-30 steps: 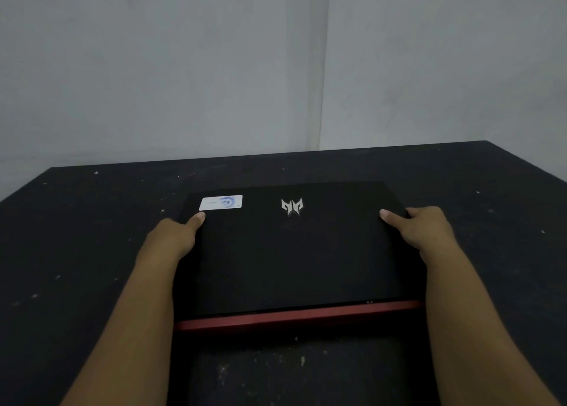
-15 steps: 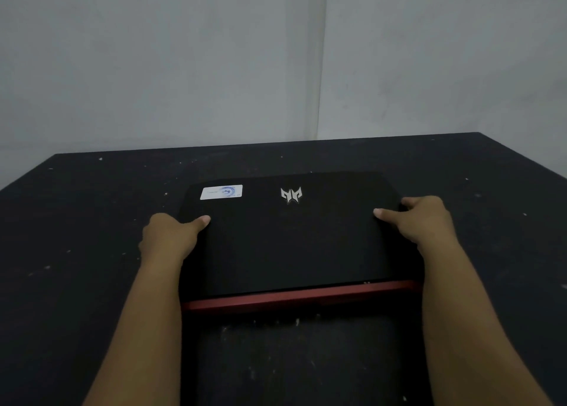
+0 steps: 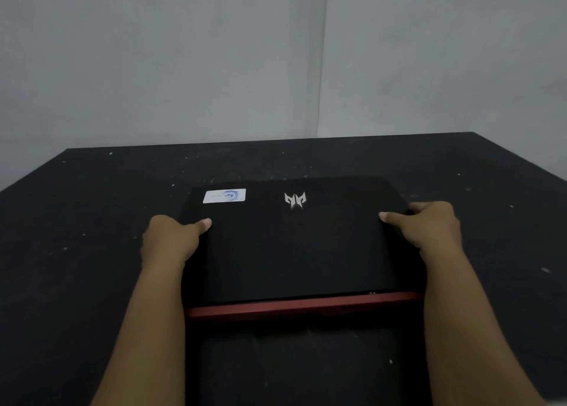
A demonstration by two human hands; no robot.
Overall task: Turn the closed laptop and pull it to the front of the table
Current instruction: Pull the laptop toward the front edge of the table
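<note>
The closed black laptop (image 3: 294,252) lies flat on the black table (image 3: 76,267), its red hinge strip toward me and a silver logo and a white sticker near its far edge. My left hand (image 3: 170,241) grips the laptop's left side with the thumb on the lid. On the opposite side my right hand (image 3: 429,227) holds the right edge, thumb on top too. The fingers of both hands are hidden under or behind the laptop's sides.
Grey walls meet in a corner (image 3: 320,68) right behind the table's far edge. Bare speckled tabletop surrounds the laptop on the left, right and front.
Both hands have slid a little toward me along the laptop's sides. The laptop keeps the same heading and sits slightly higher in view as the camera tilts.
</note>
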